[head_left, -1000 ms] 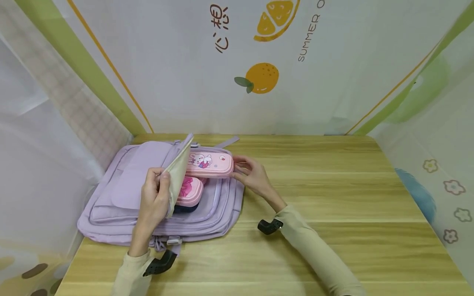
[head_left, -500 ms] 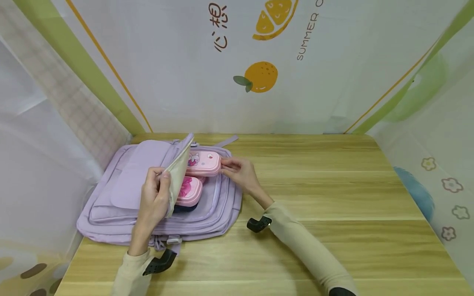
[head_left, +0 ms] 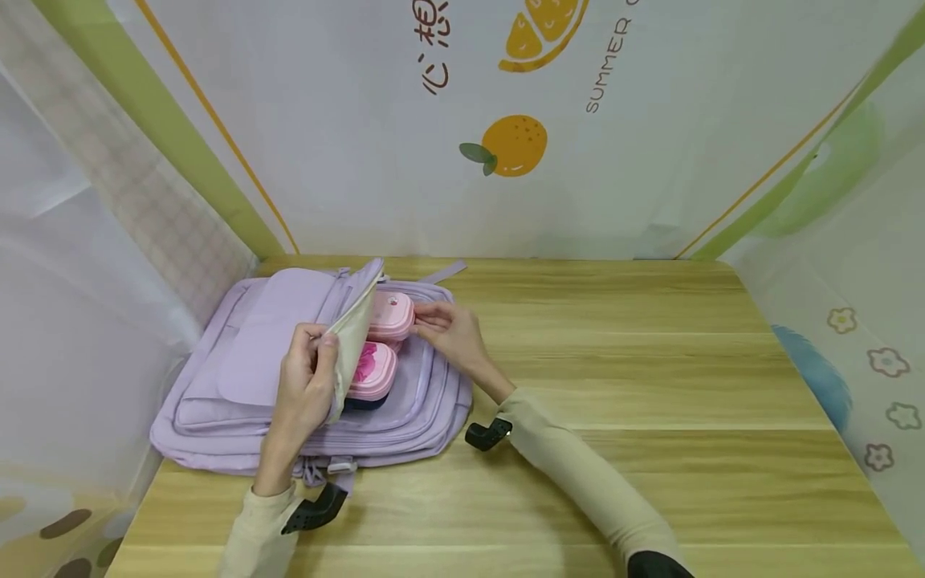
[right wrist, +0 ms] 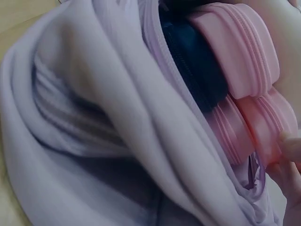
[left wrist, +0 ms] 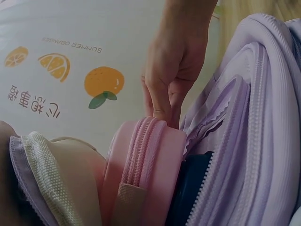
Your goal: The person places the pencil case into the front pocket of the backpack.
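A lilac backpack (head_left: pixel 260 345) lies flat on the table with its front pocket unzipped. My left hand (head_left: pixel 303 385) pinches the edge of the pocket's cream-lined flap (head_left: pixel 353 337) and lifts it. My right hand (head_left: pixel 454 339) grips the outer end of a pink pencil case (head_left: pixel 396 318), whose far part is hidden under the flap. Nearer me, a second pink pencil case (head_left: pixel 377 372) with a bow print sits on a navy case (right wrist: pixel 197 61) in the pocket. Below the gripped case, the right wrist view shows another pink case (right wrist: pixel 231 132).
The wooden table (head_left: pixel 650 385) extends to the right of the backpack. A printed curtain (head_left: pixel 614 201) hangs behind it, with more cloth at both sides. A strap (head_left: pixel 446 272) and a buckle (head_left: pixel 341 466) stick out from the backpack's edges.
My right hand has moved left, sliding the pink pencil case deeper under the flap, so less of its rabbit print shows. The left hand keeps holding the flap in place.
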Action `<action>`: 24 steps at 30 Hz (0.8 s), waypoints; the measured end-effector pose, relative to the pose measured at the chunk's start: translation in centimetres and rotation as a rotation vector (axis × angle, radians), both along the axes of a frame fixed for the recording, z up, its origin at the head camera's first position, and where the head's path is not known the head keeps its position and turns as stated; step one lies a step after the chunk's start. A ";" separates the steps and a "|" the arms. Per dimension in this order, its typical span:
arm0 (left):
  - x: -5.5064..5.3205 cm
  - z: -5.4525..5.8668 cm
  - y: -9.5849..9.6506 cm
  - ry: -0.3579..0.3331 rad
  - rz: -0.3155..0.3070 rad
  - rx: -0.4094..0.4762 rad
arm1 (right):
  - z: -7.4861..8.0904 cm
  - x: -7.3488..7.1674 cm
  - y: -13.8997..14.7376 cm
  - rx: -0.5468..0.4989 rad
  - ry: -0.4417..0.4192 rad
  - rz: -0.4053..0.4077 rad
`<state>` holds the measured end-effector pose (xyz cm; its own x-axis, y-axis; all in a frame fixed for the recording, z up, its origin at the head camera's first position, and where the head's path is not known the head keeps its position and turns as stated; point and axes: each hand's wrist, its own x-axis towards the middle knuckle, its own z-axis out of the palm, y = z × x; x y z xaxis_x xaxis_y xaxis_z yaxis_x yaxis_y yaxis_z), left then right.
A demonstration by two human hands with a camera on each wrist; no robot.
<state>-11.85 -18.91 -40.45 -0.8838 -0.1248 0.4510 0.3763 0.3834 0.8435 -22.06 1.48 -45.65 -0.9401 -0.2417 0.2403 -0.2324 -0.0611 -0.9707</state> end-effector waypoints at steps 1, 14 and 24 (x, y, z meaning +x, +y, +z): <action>0.0 0.0 0.0 0.002 0.000 -0.001 | 0.0 0.0 -0.1 0.000 -0.006 -0.002; -0.2 -1.3 3.4 0.182 -0.070 -0.453 | 0.5 0.9 2.6 0.157 0.027 -0.040; -0.3 -0.5 4.6 0.128 -0.012 -0.746 | 1.6 2.1 9.0 0.569 0.131 -0.032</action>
